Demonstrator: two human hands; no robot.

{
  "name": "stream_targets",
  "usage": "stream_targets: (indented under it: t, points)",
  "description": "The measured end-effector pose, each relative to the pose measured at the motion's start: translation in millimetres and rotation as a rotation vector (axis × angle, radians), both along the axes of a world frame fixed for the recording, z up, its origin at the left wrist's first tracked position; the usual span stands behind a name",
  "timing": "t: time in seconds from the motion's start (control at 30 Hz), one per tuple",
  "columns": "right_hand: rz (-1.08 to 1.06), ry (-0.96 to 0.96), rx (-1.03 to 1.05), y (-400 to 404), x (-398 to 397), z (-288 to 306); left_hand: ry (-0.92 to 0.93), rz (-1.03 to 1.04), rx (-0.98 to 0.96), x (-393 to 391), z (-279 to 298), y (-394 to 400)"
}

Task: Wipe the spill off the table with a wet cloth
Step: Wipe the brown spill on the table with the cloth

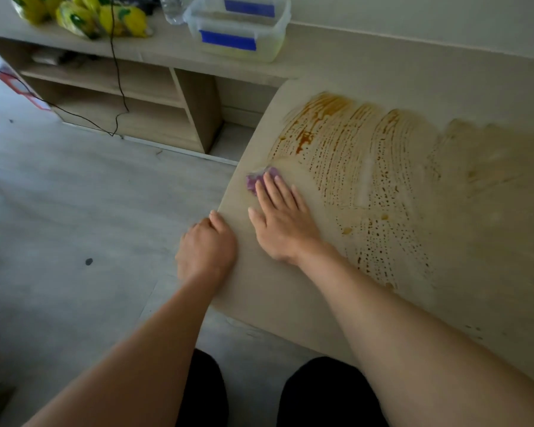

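Note:
A purple cloth lies on the beige table near its left edge. My right hand presses flat on the cloth with straight fingers, covering most of it. An orange-brown spill is smeared in streaks and dotted lines across the table, from just past the cloth far to the right. My left hand grips the table's left edge, its thumb lying on the tabletop and its fingers curled over the side.
A low shelf unit stands at the back left with yellow bags, a plastic bottle and a clear lidded box on top. A black cable hangs down to the grey floor.

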State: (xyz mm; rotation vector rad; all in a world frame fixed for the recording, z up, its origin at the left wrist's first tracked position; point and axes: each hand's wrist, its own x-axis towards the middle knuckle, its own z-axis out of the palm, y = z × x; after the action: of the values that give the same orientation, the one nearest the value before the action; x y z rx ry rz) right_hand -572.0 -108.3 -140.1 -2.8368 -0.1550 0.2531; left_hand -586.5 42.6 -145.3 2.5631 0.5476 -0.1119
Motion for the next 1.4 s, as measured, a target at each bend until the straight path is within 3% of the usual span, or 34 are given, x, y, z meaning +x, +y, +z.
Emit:
stream_targets:
  t: [0.23,0.43,0.6,0.8,1.03,1.23,1.4]
  points:
    - [0.0,0.018,0.001,-3,-29,5,0.059,0.038,-0.024,1,2,1]
    - [-0.067,0.012,0.005,-2,-35,1,0.28,0.107,-0.12,11,1,6]
    - [-0.12,0.017,-0.015,-6,-8,2,0.377,0.098,0.001,24,6,0]
    - [-0.156,-0.026,-0.034,-8,8,-3,0.173,0.007,-0.043,60,4,-15]
    - [-0.196,-0.013,-0.061,-4,40,-5,0.114,0.026,-0.061,64,-7,-15]
    - [-0.097,0.005,-0.005,1,-5,1,0.092,-0.005,-0.072,63,-4,-15]
    - [-0.24,0.0,-0.069,-34,-27,-4,0.065,-0.011,-0.133,65,-14,-11]
